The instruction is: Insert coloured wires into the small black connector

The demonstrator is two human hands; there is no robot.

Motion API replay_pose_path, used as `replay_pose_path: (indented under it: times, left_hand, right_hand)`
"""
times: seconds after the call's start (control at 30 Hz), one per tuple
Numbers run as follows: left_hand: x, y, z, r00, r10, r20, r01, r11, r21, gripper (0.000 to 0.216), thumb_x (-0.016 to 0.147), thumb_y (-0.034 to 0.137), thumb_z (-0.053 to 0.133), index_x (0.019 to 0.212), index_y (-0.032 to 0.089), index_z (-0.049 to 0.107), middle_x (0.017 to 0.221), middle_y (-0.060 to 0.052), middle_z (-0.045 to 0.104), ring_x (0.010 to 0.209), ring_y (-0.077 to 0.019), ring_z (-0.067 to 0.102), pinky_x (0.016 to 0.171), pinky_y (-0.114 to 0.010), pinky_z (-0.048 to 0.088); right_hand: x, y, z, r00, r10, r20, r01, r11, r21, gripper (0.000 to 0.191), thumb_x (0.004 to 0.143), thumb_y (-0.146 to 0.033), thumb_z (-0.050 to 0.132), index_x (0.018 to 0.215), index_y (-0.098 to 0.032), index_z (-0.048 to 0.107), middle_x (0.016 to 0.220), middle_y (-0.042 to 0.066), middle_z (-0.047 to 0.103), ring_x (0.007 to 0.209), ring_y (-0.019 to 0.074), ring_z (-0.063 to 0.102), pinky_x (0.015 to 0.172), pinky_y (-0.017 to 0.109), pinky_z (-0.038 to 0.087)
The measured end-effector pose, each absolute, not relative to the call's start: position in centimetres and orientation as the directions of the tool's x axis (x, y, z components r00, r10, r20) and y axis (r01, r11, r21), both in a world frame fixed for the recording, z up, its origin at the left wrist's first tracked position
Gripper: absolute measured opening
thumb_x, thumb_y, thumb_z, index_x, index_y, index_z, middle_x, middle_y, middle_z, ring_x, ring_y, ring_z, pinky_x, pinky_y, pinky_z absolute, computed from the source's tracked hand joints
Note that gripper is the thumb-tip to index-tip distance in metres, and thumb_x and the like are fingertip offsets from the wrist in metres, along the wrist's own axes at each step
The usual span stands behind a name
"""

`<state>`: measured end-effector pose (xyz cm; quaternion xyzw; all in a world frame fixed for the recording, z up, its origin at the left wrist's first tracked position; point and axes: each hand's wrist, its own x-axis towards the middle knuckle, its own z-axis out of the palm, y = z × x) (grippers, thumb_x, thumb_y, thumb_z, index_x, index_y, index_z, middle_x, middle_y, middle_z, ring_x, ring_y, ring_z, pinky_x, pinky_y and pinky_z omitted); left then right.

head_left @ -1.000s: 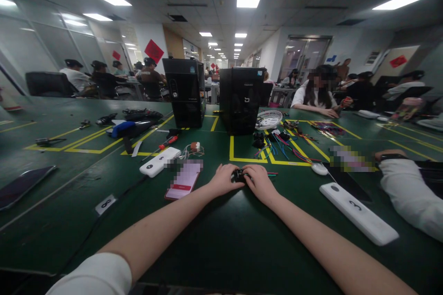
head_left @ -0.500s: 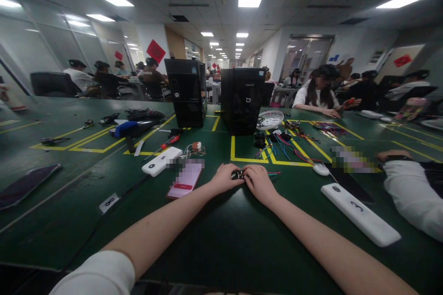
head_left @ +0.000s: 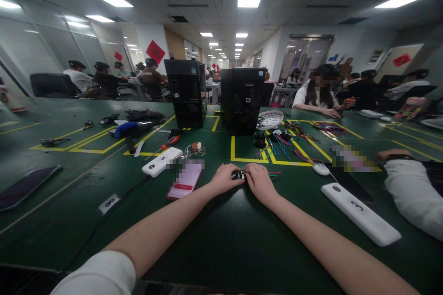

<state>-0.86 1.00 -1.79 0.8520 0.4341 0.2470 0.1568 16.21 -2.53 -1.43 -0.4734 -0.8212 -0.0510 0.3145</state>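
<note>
Well, dark part: held btwn both hands' fingertips, at or just above the green table; contact w/ the surface can't be told. Too small for its make to be read.

L hand: thumb & fingers curved round the part's L end, pinching it. Best used as the steady side, w/ the part braced so no twist is let in.

R hand: fingers bent down over the part's R end; a pinch is suggested, tho' the contact pts are partly hidden by the hand itself. Fine moves are best made from here, in small, even pushes; jerks should be avoided.

Red & green wires: seen poking out to the R of the R hand. Whether they're joined to the part can't be told, b/c that stretch is covered. No tug should be put on them.

Part's pos'n: btwn the two hands, approx. mid-view, on the near side of the yellow tape, w/ the phone lying off to the L.

Loose wires: spread beyond the R hand, clear of the grip; best not snagged.

Sightline: fingertips should be set so the worked end can be seen.
</note>
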Motion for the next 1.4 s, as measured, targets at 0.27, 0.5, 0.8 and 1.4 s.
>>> replay_pose_path:
  times: [0.27, 0.5, 0.8, 1.4]
  left_hand:
    - [-1.5, 1.9, -2.3, 0.469, 0.825, 0.315, 0.672, -0.565, 0.479, 0.037, 0.072, 0.044, 0.062, 0.1, 0.018, 0.06, 0.103, -0.006, 0.062, 0.099, -0.0225, 0.056, 0.092, -0.038, 0.038]
    - [-2.8, 3.2, -2.1, 0.517, 0.786, 0.339, 0.627, -0.617, 0.475, 0.037, 0.072, 0.043, 0.062, 0.099, 0.017, 0.061, 0.1, -0.007, 0.062, 0.094, -0.0218, 0.056, 0.085, -0.033, 0.043]
    - [-2.5, 2.3, -1.4, 0.58, 0.755, 0.304, 0.591, -0.648, 0.481, 0.037, 0.072, 0.043, 0.062, 0.1, 0.02, 0.06, 0.102, -0.006, 0.061, 0.097, -0.0222, 0.055, 0.087, -0.034, 0.041]
    - [-1.4, 0.5, -0.9, 0.705, 0.645, 0.293, 0.479, -0.739, 0.473, 0.036, 0.069, 0.043, 0.065, 0.095, 0.019, 0.057, 0.094, -0.005, 0.059, 0.09, -0.0201, 0.053, 0.08, -0.031, 0.041]
  right_hand:
    - [16.6, -2.7, -0.8, -0.375, 0.702, 0.605, 0.766, 0.602, -0.224, 0.012, 0.085, -0.016, 0.043, 0.087, -0.018, 0.054, 0.103, 0.008, 0.057, 0.1, 0.0206, 0.048, 0.09, 0.039, 0.035]
    - [16.6, -3.6, -0.4, -0.622, 0.664, 0.415, 0.655, 0.732, -0.188, 0.013, 0.082, -0.017, 0.046, 0.088, -0.019, 0.058, 0.089, 0.006, 0.058, 0.087, 0.0178, 0.052, 0.077, 0.031, 0.042]
    - [16.4, -4.1, 0.2, -0.627, 0.657, 0.419, 0.652, 0.737, -0.18, 0.011, 0.081, -0.024, 0.051, 0.085, -0.019, 0.059, 0.085, 0.005, 0.06, 0.081, 0.017, 0.053, 0.073, 0.03, 0.041]
    - [16.0, -3.6, -0.6, -0.384, 0.786, 0.485, 0.843, 0.513, -0.163, 0.008, 0.082, -0.019, 0.047, 0.078, -0.019, 0.053, 0.081, 0.004, 0.056, 0.079, 0.0175, 0.05, 0.07, 0.029, 0.035]
